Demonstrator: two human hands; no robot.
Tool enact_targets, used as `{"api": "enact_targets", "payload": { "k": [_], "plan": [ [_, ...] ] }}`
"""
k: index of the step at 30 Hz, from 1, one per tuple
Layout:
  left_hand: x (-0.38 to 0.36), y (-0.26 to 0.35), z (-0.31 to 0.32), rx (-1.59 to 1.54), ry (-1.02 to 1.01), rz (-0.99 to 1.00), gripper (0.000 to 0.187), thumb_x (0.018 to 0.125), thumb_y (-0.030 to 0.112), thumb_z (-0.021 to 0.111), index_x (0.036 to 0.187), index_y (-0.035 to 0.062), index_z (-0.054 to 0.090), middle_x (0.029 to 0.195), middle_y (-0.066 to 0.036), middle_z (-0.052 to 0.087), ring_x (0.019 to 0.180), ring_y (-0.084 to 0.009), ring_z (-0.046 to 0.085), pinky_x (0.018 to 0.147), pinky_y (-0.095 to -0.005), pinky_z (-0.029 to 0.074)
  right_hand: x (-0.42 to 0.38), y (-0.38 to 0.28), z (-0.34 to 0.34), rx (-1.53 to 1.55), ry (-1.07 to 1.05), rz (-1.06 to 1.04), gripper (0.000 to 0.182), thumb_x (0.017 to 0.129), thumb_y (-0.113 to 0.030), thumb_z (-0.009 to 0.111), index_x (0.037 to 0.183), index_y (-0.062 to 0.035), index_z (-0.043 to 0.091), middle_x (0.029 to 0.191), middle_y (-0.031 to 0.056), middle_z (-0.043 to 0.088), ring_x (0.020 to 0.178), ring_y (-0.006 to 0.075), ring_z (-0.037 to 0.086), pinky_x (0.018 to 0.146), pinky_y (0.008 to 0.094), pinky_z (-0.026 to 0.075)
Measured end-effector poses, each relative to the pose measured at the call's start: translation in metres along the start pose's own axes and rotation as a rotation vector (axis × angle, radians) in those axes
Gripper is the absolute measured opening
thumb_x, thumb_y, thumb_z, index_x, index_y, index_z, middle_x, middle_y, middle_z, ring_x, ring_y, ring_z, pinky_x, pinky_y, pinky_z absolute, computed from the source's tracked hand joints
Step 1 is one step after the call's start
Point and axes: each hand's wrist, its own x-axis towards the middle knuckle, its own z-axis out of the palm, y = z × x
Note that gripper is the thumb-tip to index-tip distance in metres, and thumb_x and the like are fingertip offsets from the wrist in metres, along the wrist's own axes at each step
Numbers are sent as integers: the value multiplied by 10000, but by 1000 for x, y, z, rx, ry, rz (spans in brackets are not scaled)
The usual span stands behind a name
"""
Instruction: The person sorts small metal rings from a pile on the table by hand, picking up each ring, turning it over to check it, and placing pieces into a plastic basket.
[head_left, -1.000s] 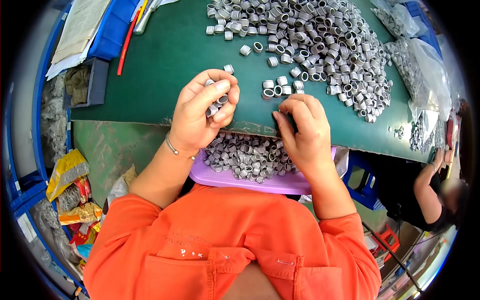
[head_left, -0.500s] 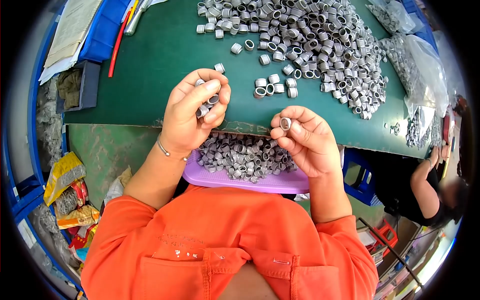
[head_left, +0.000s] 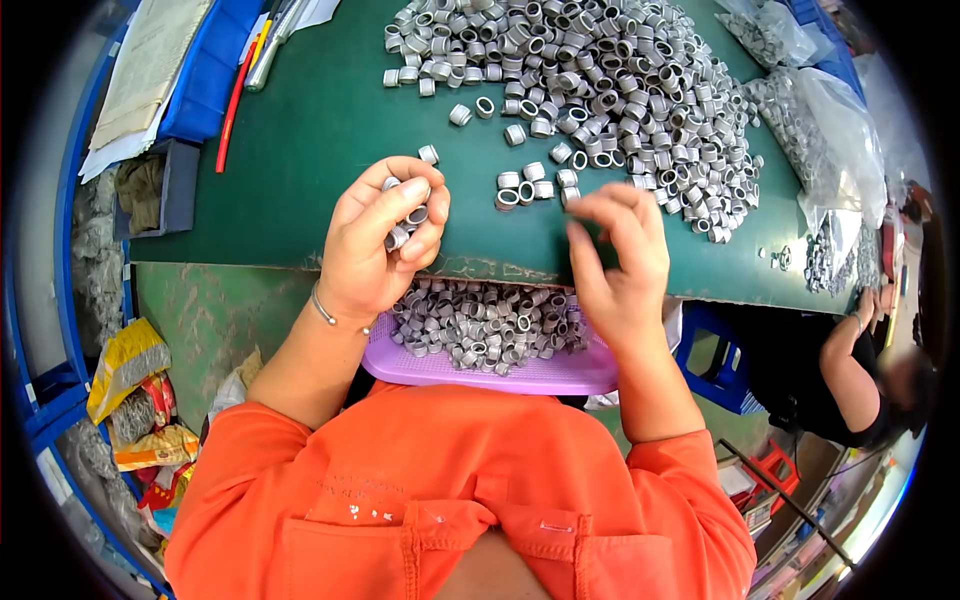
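Head view: the green worktop (head_left: 300,150) bears a broad pile of metal rings (head_left: 610,85), and the purple basket (head_left: 480,380) below its edge holds more. Half a second ago the right hand (head_left: 590,215) pinched one ring; now its fingers are parted with none visible between them, near a small cluster (head_left: 543,188), so that piece was probably let go, where is unclear. The left hand (head_left: 425,205) stays curled, fingers grasping a few rings (head_left: 397,238).
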Motion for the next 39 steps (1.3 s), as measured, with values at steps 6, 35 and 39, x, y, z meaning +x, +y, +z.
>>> {"api": "enact_targets", "payload": {
  "k": [6, 35, 39],
  "plan": [
    [-3, -2, 2, -16, 61, -21, 135, 935, 91, 444, 1001, 6, 526, 809, -119, 540, 482, -64, 405, 392, -176, 304, 0, 17, 6, -13, -5, 125, 191, 722, 55, 622, 895, -3, 568, 857, 149, 584, 794, 324, 566, 725, 371, 454],
    [367, 157, 93, -105, 335, 112, 348, 937, 326, 465, 1192, 89, 469, 1192, -202, 402, 1052, -364, 432, 860, -449, 472, 3, 11, -7, 75, 107, 35, 201, 662, 54, 671, 836, -39, 631, 955, 125, 581, 819, 272, 552, 686, 325, 459],
    [388, 170, 84, -134, 288, -50, 464, 877, 159, 522, 1271, -18, 353, 1339, -268, 273, 1191, -432, 326, 1006, -486, 368, 4, 13, -9, 96, 94, 32, 205, 657, 53, 677, 834, -42, 635, 947, 120, 588, 806, 269, 560, 685, 328, 460]
  ]
}}
